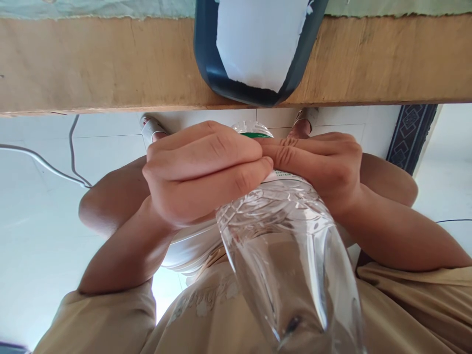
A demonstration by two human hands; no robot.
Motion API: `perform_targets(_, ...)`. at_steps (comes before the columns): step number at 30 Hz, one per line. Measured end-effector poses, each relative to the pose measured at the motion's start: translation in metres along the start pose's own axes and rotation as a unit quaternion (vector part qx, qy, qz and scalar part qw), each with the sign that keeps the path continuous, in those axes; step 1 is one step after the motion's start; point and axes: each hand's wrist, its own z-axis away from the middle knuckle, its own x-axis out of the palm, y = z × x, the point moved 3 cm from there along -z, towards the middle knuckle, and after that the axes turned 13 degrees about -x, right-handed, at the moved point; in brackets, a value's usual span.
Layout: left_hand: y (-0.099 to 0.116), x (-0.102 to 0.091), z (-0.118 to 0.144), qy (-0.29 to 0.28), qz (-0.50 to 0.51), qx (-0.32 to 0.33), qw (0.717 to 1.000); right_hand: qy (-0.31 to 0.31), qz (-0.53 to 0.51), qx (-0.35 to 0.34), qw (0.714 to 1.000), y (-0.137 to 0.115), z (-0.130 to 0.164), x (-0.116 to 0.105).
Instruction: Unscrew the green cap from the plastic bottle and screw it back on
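White floor tiles (33,236) fill the background below you, with a wooden table edge (110,64) running across the top of the view. The clear plastic bottle (291,246) is right up under the camera, held over your lap, tipped so its wide end points back at you and the neck end points out toward the table. Your left hand (199,172) is curled tight over the top part, and your right hand (317,162) is wrapped around from the other side, fingertips of both meeting over the green cap band (254,133). So both hands are closed on it, not spread.

What I'd watch: the plastic looks thin and ribbed, so squeezing hard could crumple it or make it slip. If there's any liquid left, a loose cap at that tilt would dump it on your shirt (206,314). It looks empty to me, though I can't tell for sure through the glare.

Further out, a dark tray (206,59) hangs over the table edge with a white sheet of paper (258,39) in it, so bumping it from below could knock it off. A cable (44,162) trails on the floor.
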Motion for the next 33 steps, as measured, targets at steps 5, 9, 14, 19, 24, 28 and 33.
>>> perform_targets(5,-0.0013,0.0006,-0.0007,0.002,0.002,0.010,1.000,0.017,-0.009,-0.009,1.000,-0.0018,-0.0018,-0.0013)
perform_targets(9,-0.0014,0.0006,-0.0014,0.007,-0.006,0.014,1.000,0.029,-0.012,-0.004,1.000,-0.0012,0.0001,0.0013)
perform_targets(14,0.0023,0.0002,-0.0040,-0.004,0.010,-0.010,1.000,0.025,-0.021,0.000,0.999,-0.0008,0.0001,0.0021)
perform_targets(19,0.0034,-0.0001,-0.0044,0.001,0.005,-0.019,1.000,0.037,-0.005,-0.015,0.999,-0.0003,0.0004,0.0028)
perform_targets(24,0.0030,0.0001,-0.0048,-0.001,0.006,-0.017,1.000,0.035,-0.007,-0.009,0.999,0.0000,0.0010,0.0040)
perform_targets(28,0.0027,0.0002,-0.0051,-0.004,0.013,-0.017,1.000,0.040,-0.009,-0.017,0.999,-0.0005,0.0005,0.0040)
perform_targets(33,0.0020,0.0006,-0.0038,0.002,0.005,-0.007,1.000,0.035,-0.008,-0.013,0.999,-0.0010,0.0008,0.0035)
